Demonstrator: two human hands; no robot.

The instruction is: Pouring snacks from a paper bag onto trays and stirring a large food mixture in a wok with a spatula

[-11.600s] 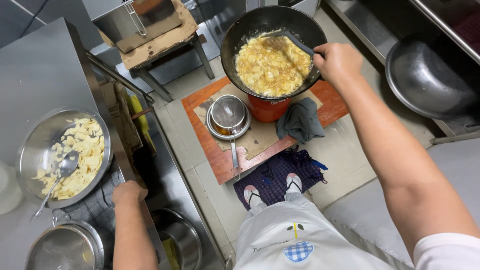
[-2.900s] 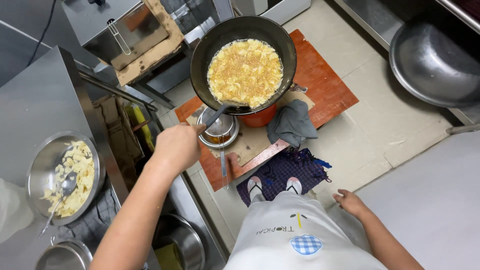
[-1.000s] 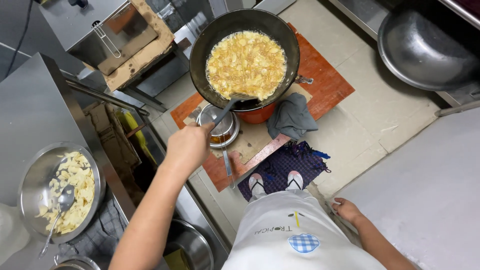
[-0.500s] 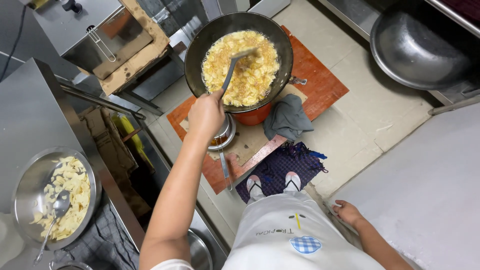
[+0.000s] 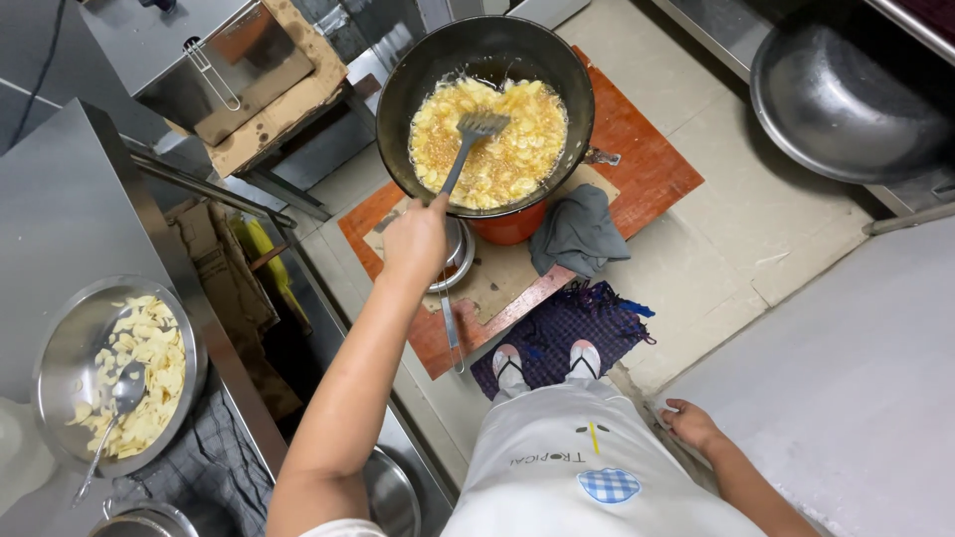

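Your left hand (image 5: 416, 239) grips the slotted spatula (image 5: 468, 139), stirring chips in the wok (image 5: 398, 89); right hand (image 5: 691, 426) hangs empty, loosely open. Next: scoop under gently.

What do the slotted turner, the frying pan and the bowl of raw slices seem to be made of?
Slotted turner: bare grey metal, probably steel, dull sheen. Frying pan: dark, matte, blackened metal, perhaps iron. Bowl: shiny silver metal, likely stainless steel, with reflections.

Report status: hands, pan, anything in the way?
Left hand grips slotted spatula, head in frying chips in black pan. Right hand empty, low at side. Grey cloth beside pan, clear.
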